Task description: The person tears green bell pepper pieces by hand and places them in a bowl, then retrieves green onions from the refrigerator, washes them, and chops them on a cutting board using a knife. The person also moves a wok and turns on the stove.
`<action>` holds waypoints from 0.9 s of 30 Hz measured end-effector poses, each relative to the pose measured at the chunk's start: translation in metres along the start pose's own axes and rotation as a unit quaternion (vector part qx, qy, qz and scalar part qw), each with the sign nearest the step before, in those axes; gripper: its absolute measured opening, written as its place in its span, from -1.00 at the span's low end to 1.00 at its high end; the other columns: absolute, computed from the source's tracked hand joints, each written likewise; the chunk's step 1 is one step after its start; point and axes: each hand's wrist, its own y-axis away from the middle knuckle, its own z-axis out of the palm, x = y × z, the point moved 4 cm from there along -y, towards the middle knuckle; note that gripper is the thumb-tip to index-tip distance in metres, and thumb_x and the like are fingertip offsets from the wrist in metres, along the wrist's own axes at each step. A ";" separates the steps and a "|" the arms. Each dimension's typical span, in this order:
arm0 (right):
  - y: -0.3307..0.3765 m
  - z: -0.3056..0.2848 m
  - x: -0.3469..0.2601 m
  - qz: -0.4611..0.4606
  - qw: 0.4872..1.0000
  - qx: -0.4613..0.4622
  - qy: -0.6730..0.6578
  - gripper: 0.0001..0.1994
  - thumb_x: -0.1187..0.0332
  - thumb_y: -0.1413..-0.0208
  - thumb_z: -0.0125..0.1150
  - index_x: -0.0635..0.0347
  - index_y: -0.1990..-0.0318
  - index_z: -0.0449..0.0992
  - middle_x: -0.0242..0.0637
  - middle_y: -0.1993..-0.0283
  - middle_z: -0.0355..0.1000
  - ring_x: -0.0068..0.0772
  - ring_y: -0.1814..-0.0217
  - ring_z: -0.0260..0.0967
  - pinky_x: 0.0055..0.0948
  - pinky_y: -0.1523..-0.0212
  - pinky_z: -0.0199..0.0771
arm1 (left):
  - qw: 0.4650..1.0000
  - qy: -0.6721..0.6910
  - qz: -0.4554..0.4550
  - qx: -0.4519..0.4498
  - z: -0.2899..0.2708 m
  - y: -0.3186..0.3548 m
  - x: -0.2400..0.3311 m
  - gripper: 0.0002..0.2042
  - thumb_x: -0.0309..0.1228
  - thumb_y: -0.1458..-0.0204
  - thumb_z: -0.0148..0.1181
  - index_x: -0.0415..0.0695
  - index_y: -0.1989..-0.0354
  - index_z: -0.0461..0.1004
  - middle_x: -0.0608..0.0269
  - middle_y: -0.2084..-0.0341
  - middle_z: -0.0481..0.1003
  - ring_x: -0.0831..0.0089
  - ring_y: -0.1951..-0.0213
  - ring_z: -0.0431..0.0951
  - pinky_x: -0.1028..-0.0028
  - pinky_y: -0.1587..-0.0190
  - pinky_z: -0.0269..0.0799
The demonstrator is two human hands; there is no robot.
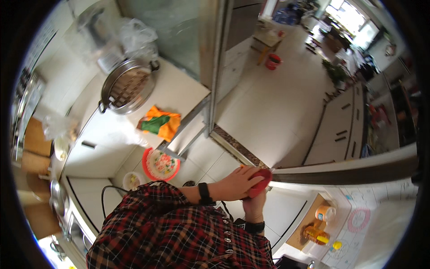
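Note:
Both of my hands are together in front of my plaid shirt, at a rounded red object (260, 184) whose kind I cannot make out. My left hand (239, 183) reaches across from the left, its fingers bent over the object's near side. From below, my right hand (254, 210) comes up against its underside; most of its fingers are hidden behind the object and my left hand. Dark bands circle both wrists.
A steamer pot (104, 92) and an orange and green cloth (172, 127) lie on the left counter. Below stands a red-rimmed floral basin (145, 167). A door frame (214, 67) rises ahead. At lower right, a jar (325, 214) and oil bottle (316, 235) sit on a counter.

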 end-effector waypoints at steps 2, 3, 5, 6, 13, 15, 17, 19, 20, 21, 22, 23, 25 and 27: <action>0.005 -0.012 0.003 -0.015 0.994 0.045 0.094 -0.67 0.25 -0.26 0.03 0.26 -0.07 0.38 -0.26 0.00 0.42 -0.40 0.01 0.39 -0.41 0.02 0.42 | 0.999 0.018 0.005 -0.029 0.007 -0.002 -0.005 -0.45 -0.43 0.11 0.26 -0.13 -0.13 0.29 0.00 -0.02 0.35 0.00 -0.07 0.35 0.18 -0.10 0.35; 0.007 -0.017 0.008 0.026 0.991 0.061 0.115 -0.68 0.23 -0.25 0.05 0.26 -0.02 0.41 -0.30 0.07 0.43 -0.44 0.09 0.39 -0.44 0.10 0.40 | 0.999 0.018 -0.007 -0.027 0.009 -0.002 -0.009 -0.48 -0.45 0.11 0.26 -0.13 -0.09 0.30 0.04 0.04 0.37 0.02 -0.02 0.38 0.21 -0.04 0.38; 0.011 -0.019 0.011 0.023 0.993 0.044 0.104 -0.72 0.23 -0.25 0.06 0.27 0.06 0.45 -0.40 0.22 0.42 -0.55 0.25 0.32 -0.51 0.24 0.33 | 0.999 0.022 -0.027 -0.018 0.014 0.000 -0.017 -0.54 -0.48 0.13 0.27 -0.13 -0.01 0.32 0.10 0.15 0.40 0.07 0.09 0.43 0.25 0.08 0.44; 0.013 -0.020 0.008 0.011 0.971 0.018 0.240 -0.75 0.27 -0.25 0.05 0.27 0.09 0.46 -0.43 0.23 0.41 -0.60 0.24 0.29 -0.56 0.22 0.31 | 0.998 0.021 -0.044 -0.035 0.017 0.001 -0.023 -0.56 -0.48 0.12 0.27 -0.12 0.01 0.33 0.11 0.17 0.40 0.07 0.10 0.44 0.25 0.10 0.45; 0.026 -0.007 -0.021 -0.205 0.815 -0.030 0.541 -0.76 0.50 -0.12 0.21 0.28 0.04 0.49 -0.16 0.14 0.55 -0.42 0.26 0.52 -0.48 0.24 0.49 | 0.982 0.051 -0.176 -0.046 0.007 0.010 -0.050 -0.75 -0.50 -0.01 0.14 -0.16 0.11 0.36 0.02 0.18 0.46 -0.01 0.14 0.51 0.27 0.16 0.48; 0.022 -0.005 -0.032 -0.222 0.846 -0.032 0.484 -0.77 0.52 -0.15 0.18 0.28 0.04 0.49 -0.26 0.18 0.53 -0.49 0.23 0.49 -0.54 0.17 0.50 | 0.935 0.227 -0.264 -0.067 0.000 0.009 -0.060 -0.71 -0.52 -0.06 0.04 -0.16 0.01 0.37 0.03 0.09 0.49 0.12 0.07 0.54 0.29 0.05 0.45; 0.012 -0.007 -0.029 -0.122 0.912 -0.023 0.391 -0.81 0.48 -0.19 0.14 0.27 0.05 0.48 -0.33 0.21 0.51 -0.54 0.22 0.45 -0.57 0.14 0.48 | 0.877 0.395 -0.259 -0.093 0.000 0.007 -0.054 -0.61 -0.50 -0.10 0.03 -0.17 -0.15 0.30 0.11 0.00 0.45 0.30 -0.04 0.48 0.35 -0.08 0.37; 0.002 -0.008 -0.016 0.033 0.964 0.003 0.263 -0.83 0.47 -0.21 0.13 0.25 0.07 0.48 -0.34 0.21 0.50 -0.56 0.20 0.43 -0.59 0.13 0.43 | 0.790 0.574 -0.159 -0.143 0.004 0.000 -0.037 -0.51 -0.49 -0.13 0.03 -0.16 -0.28 0.20 0.18 -0.08 0.39 0.41 -0.13 0.38 0.39 -0.19 0.28; -0.005 -0.004 -0.018 -0.009 0.962 0.003 0.272 -0.83 0.46 -0.22 0.12 0.25 0.06 0.47 -0.35 0.20 0.48 -0.57 0.19 0.42 -0.59 0.12 0.42 | 0.833 0.514 -0.120 -0.164 0.005 -0.006 -0.033 -0.40 -0.47 -0.16 0.02 -0.10 -0.39 0.00 0.19 -0.18 0.27 0.43 -0.20 0.29 0.43 -0.26 0.16; -0.010 0.000 -0.017 -0.034 0.960 0.010 0.278 -0.83 0.45 -0.23 0.10 0.25 0.06 0.45 -0.37 0.19 0.46 -0.58 0.17 0.40 -0.58 0.10 0.41 | 0.828 0.523 -0.122 -0.161 0.004 -0.007 -0.033 -0.39 -0.46 -0.18 0.01 -0.09 -0.40 -0.04 0.17 -0.18 0.26 0.41 -0.19 0.29 0.44 -0.24 0.19; -0.014 0.001 -0.017 -0.038 0.954 0.042 0.295 -0.83 0.44 -0.23 0.09 0.25 0.06 0.44 -0.39 0.17 0.45 -0.59 0.16 0.38 -0.58 0.09 0.40 | 0.821 0.528 -0.132 -0.170 0.003 -0.009 -0.034 -0.37 -0.45 -0.20 0.01 -0.09 -0.41 -0.09 0.14 -0.19 0.24 0.39 -0.19 0.30 0.44 -0.23 0.22; -0.019 0.007 -0.017 -0.068 0.926 0.051 0.369 -0.81 0.48 -0.22 0.07 0.27 0.04 0.40 -0.31 0.12 0.43 -0.50 0.09 0.39 -0.53 0.06 0.40 | 0.810 0.546 -0.143 -0.161 -0.001 -0.012 -0.038 -0.38 -0.44 -0.20 0.01 -0.10 -0.40 -0.09 0.15 -0.18 0.25 0.38 -0.18 0.31 0.45 -0.21 0.24; -0.027 0.029 -0.025 -0.186 0.862 -0.011 0.471 -0.79 0.50 -0.20 0.05 0.29 0.02 0.39 -0.23 0.08 0.41 -0.40 0.07 0.40 -0.49 0.03 0.40 | 0.777 0.576 -0.193 -0.168 -0.007 -0.017 -0.052 -0.40 -0.43 -0.20 0.02 -0.11 -0.39 -0.07 0.16 -0.16 0.28 0.38 -0.17 0.32 0.46 -0.19 0.28; -0.037 0.053 -0.029 -0.259 0.795 -0.051 0.546 -0.72 0.51 -0.18 0.02 0.34 -0.05 0.37 -0.06 -0.03 0.37 -0.13 -0.05 0.38 -0.35 -0.09 0.37 | 0.777 0.582 -0.203 -0.128 -0.013 -0.022 -0.065 -0.45 -0.44 -0.20 0.02 -0.12 -0.34 0.00 0.18 -0.13 0.30 0.38 -0.16 0.33 0.44 -0.17 0.32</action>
